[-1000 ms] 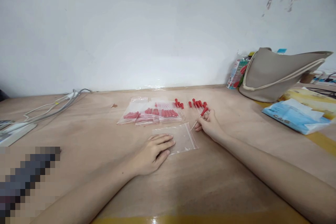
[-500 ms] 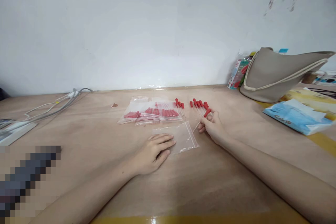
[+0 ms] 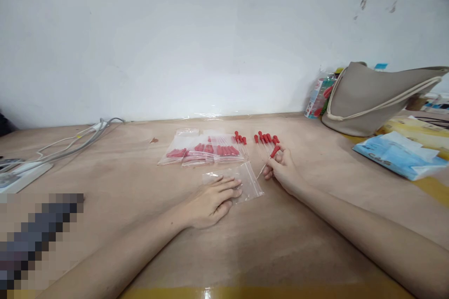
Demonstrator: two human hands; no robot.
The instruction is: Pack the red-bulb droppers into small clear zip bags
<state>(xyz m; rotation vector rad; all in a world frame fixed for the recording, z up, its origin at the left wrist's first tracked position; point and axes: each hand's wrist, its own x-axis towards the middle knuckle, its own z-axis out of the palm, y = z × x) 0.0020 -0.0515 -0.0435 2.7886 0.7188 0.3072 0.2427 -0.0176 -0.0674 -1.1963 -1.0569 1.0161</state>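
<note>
My left hand (image 3: 215,201) lies flat with its fingers stretched over a clear zip-lock bag (image 3: 250,182), pressing it to the table. Between the thumb and fingers of my right hand (image 3: 282,170) is a dropper (image 3: 275,151) with a red rubber bulb and a thin clear stem. The stem points down and left, its tip at the bag's zip edge; whether it is inside the bag I cannot tell. Several loose red-bulbed droppers (image 3: 265,138) lie just beyond that hand. More droppers (image 3: 239,137) rest beside filled zip-lock bags (image 3: 199,154) at the centre back.
A grey bag (image 3: 372,98) and a clear bottle (image 3: 317,98) stand at the back right, by the wall. In front of them lies a blue tissue pack (image 3: 396,155). Cables (image 3: 80,142) run along the left side. A pixelated dark patch covers the lower left corner.
My left hand has slid a little right and further over the bag. My right hand has shifted slightly left, bringing the dropper's tip to the bag's edge.
</note>
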